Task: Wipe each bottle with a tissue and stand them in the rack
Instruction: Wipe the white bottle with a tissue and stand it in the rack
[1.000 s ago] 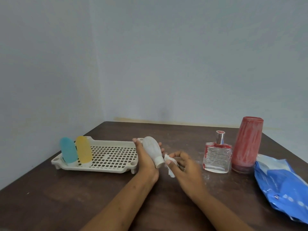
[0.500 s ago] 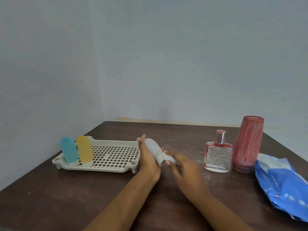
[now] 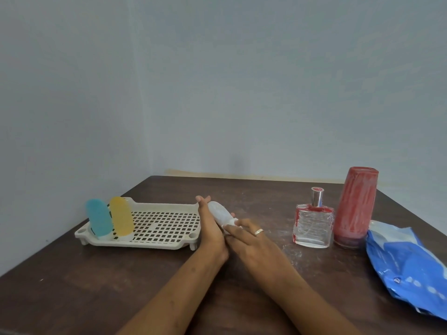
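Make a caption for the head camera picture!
Left hand holds a white bottle; right hand pinches a tissue on it, beside the rack.

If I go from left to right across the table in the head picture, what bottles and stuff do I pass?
The blue bottle, yellow bottle, white bottle, clear perfume bottle, red bottle, blue packet.

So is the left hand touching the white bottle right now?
Touching. The head view shows the left hand wrapped round the white bottle, with its palm against the bottle's side and no gap between them.
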